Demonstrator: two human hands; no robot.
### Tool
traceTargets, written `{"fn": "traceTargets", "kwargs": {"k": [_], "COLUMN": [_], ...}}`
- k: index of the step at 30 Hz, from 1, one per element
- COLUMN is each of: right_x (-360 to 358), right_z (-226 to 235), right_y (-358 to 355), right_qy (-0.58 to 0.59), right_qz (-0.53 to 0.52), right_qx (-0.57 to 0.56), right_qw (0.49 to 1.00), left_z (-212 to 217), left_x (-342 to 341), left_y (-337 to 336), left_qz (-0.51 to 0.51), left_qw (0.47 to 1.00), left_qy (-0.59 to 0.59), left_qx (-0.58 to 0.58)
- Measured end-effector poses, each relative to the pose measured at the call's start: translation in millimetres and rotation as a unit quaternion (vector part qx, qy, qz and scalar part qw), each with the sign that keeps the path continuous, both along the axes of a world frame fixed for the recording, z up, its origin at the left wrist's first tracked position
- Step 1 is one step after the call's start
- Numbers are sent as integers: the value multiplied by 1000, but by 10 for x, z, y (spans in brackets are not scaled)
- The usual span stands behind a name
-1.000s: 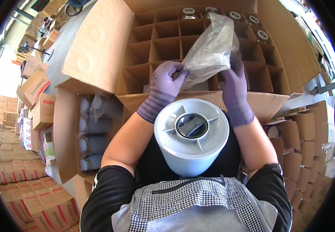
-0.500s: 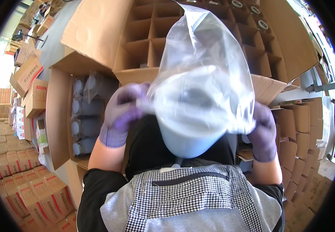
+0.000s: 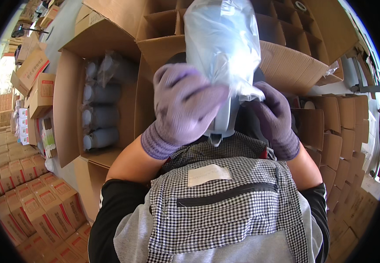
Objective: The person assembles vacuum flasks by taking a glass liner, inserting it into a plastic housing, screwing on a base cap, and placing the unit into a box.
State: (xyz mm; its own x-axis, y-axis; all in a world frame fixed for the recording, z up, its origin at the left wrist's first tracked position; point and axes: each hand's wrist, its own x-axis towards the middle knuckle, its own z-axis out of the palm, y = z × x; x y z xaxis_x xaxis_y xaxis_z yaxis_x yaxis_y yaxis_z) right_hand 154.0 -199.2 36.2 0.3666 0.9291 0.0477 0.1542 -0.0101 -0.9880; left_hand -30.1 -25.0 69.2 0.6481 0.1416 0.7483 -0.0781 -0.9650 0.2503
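Observation:
In front of me, a pale blue jug [image 3: 222, 117] lies tilted, its far part inside a clear plastic bag [image 3: 223, 37]. Its grey-white handle-like strip and a small metal-looking end point toward my apron. My left hand [image 3: 185, 103], in a purple knit glove, is curled over the bag's near end, slightly blurred, with its fingertips at the plastic. Gloved the same way, my right hand [image 3: 273, 114] pinches the bag's gathered edge on the other side.
A divided carton [image 3: 277, 50] stands open ahead, with a pale ring-topped item [image 3: 300, 5] in one cell. At left, another open carton [image 3: 69, 118] holds several bagged blue cylinders [image 3: 101, 116]. More open cartons [image 3: 330, 127] line the right; closed boxes [image 3: 45, 206] are stacked lower left.
The bag has been drawn down over the jug, which now points away from me. Both hands have come inward, the left one to the bag's near end.

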Motion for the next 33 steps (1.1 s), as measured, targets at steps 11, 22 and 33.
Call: {"fn": "traceTargets", "kwargs": {"k": [11,22,33], "right_x": [-524,-303,-501], "right_z": [247,332,743], "right_y": [-321,1018,-5059], "right_qy": [-414,-574,-319], "right_qz": [122,-196,-704], "right_qx": [216,313,15], "right_qw": [876,731,634], "left_z": [-666,-134,320], "left_x": [-1726,-939,552], "left_y": [-271,672,103], "left_qz": [-75,-19,-343], "left_qw": [948,970,881], "left_qy": [157,-42,77], "left_qx": [-266,-239,-316]}}
